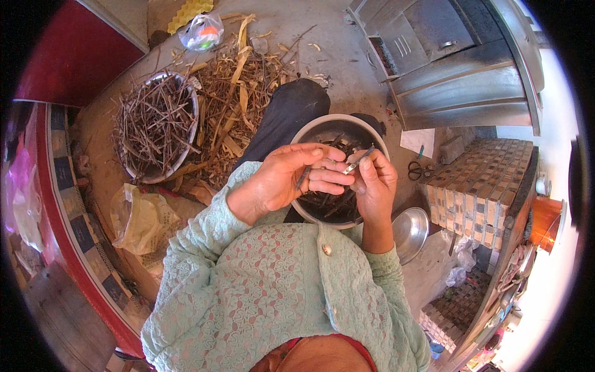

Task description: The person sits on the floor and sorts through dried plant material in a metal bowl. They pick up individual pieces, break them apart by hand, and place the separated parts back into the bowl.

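Observation:
Above a deep grey basin (296, 137) between my knees, both hands work close together. My right hand (375, 191) is closed, thumb and fingers pinching a thin dark dry pod (367, 155) with a pale, opened-looking part near the fingertips. My left hand (291, 175) is palm up, its fingers curled around another dark, stick-like dry piece (303, 178); its fingertips nearly meet the right hand. Dark dry pieces (328, 201) lie inside the basin, partly hidden by my hands.
A wide metal tub (193, 133) heaped with thin brown sticks or pods stands left, beside a loose heap of dry stalks (217, 99). A shiny metal bowl (411, 235), scissors (415, 170) and a brick structure (474, 192) are right. A plastic sack (139, 217) lies left; metal cabinets (458, 80) stand far right.

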A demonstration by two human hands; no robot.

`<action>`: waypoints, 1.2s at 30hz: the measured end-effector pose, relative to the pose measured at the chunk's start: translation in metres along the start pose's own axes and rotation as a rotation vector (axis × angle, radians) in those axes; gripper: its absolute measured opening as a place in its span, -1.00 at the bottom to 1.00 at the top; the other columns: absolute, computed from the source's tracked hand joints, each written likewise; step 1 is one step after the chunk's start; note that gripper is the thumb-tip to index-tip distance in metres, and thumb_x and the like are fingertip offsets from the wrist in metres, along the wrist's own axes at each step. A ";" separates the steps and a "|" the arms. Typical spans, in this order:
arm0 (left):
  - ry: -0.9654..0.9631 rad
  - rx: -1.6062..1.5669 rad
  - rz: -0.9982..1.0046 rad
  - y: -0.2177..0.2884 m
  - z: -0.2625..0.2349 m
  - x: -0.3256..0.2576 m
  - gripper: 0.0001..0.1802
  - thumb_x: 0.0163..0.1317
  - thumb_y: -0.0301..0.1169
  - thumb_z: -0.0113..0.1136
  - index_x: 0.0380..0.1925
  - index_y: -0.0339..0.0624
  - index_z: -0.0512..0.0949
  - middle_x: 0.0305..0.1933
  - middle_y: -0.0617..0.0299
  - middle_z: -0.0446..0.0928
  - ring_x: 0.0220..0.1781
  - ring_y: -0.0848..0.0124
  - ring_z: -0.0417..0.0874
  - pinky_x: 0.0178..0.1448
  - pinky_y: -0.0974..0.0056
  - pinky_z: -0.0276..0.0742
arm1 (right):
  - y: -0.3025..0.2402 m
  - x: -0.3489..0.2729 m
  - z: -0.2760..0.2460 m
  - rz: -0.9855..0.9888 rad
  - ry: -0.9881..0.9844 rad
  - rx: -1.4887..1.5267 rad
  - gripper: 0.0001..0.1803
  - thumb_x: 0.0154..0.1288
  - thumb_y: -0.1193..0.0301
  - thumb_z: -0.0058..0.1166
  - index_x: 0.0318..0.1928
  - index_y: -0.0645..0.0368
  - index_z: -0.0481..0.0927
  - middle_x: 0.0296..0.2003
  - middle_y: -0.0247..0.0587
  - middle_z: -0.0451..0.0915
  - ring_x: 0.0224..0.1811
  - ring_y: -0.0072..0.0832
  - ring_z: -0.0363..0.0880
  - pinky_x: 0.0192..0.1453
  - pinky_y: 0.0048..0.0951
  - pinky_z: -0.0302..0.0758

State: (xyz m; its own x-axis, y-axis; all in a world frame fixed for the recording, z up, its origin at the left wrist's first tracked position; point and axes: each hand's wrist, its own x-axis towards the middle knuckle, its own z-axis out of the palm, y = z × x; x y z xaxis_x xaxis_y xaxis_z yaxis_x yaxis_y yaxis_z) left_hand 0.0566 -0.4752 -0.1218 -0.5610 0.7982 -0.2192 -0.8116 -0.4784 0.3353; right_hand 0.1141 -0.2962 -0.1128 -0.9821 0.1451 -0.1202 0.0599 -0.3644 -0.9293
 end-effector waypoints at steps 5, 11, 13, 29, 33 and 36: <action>0.008 -0.088 0.012 -0.003 0.001 -0.002 -0.59 0.39 -0.35 -0.28 0.00 -0.50 0.39 -0.01 -0.20 0.50 0.08 -0.07 0.53 0.15 -0.05 0.49 | 0.000 0.000 -0.001 -0.007 0.003 0.010 -0.77 0.34 0.30 0.04 -0.33 0.23 0.50 -0.51 -0.40 0.52 -0.64 -0.83 0.17 -0.61 -0.75 0.04; 0.015 -0.113 -0.009 -0.003 0.001 -0.003 -0.57 0.37 -0.32 -0.27 0.00 -0.49 0.38 0.01 -0.22 0.49 0.10 -0.08 0.52 0.16 -0.05 0.48 | -0.001 0.000 -0.002 -0.022 -0.006 0.016 -0.78 0.35 0.31 0.04 -0.36 0.21 0.47 -0.52 -0.40 0.51 -0.65 -0.83 0.16 -0.62 -0.74 0.04; 0.005 -0.129 -0.015 -0.003 0.000 -0.002 -0.57 0.37 -0.31 -0.26 0.00 -0.49 0.39 0.01 -0.22 0.49 0.11 -0.08 0.51 0.17 -0.05 0.47 | -0.001 0.001 0.000 -0.035 0.003 0.000 -0.78 0.35 0.31 0.03 -0.37 0.20 0.46 -0.52 -0.40 0.51 -0.65 -0.83 0.16 -0.62 -0.74 0.04; 0.080 0.252 0.058 0.004 0.013 -0.006 -0.68 0.37 -0.39 -0.08 0.00 -0.38 0.44 -0.03 0.08 0.53 -0.10 0.25 0.66 -0.51 0.38 0.62 | -0.001 0.001 0.000 -0.060 0.019 -0.005 -0.78 0.35 0.34 0.03 -0.36 0.26 0.49 -0.44 -0.41 0.49 -0.61 -0.80 0.16 -0.58 -0.72 0.07; 0.082 0.550 0.124 -0.002 0.007 -0.005 -0.78 0.33 -0.43 0.04 -0.11 -0.31 0.51 -0.22 0.28 0.55 -0.38 0.59 0.60 -0.54 0.50 0.51 | -0.003 -0.001 -0.001 -0.019 -0.020 -0.078 -0.79 0.32 0.35 0.06 -0.37 0.25 0.51 -0.39 -0.42 0.48 -0.54 -0.81 0.20 -0.51 -0.72 0.11; 0.105 0.558 0.154 -0.005 0.002 -0.003 -0.81 0.28 -0.43 0.11 -0.15 -0.29 0.53 -0.15 0.22 0.57 -0.36 0.56 0.61 -0.44 0.56 0.49 | 0.000 -0.003 -0.002 -0.006 -0.056 -0.137 -0.81 0.31 0.37 0.08 -0.37 0.24 0.51 -0.42 -0.44 0.45 -0.49 -0.78 0.24 -0.44 -0.71 0.17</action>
State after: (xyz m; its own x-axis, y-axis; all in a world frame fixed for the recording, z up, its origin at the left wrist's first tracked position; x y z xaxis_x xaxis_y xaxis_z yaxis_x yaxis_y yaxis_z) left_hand 0.0630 -0.4747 -0.1206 -0.7016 0.6810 -0.2098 -0.5271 -0.2980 0.7958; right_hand 0.1178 -0.2945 -0.1129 -0.9907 0.0936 -0.0983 0.0740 -0.2344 -0.9693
